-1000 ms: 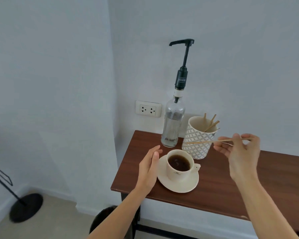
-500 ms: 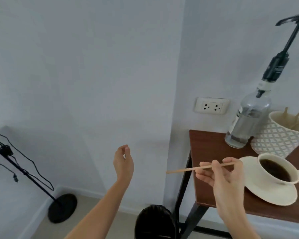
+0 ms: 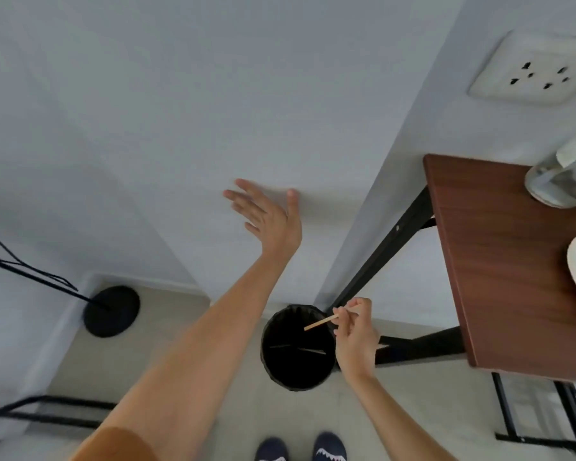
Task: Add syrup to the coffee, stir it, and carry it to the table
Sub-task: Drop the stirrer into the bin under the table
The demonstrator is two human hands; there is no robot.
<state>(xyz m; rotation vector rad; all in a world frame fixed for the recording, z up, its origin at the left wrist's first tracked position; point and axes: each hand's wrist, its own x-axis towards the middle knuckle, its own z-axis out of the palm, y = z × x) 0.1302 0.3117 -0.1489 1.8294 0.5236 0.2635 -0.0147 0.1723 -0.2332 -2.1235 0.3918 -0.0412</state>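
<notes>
Right hand (image 3: 354, 331) pinches a wooden stir stick (image 3: 320, 322) over the black bin (image 3: 296, 347). Left hand (image 3: 268, 216) is spread wide at 12 o'clock, desk (image 3: 499, 261) at 3.

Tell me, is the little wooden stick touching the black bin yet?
Apart. In the head view the right hand pinches the wooden stick above the black bin; its free end hangs over the dark opening, clear of the rim.

Bare forearms, orange sleeve (image 3: 113, 444), navy patterned shoes (image 3: 330, 447).

Soft even daylight, wide-angle edge distortion
</notes>
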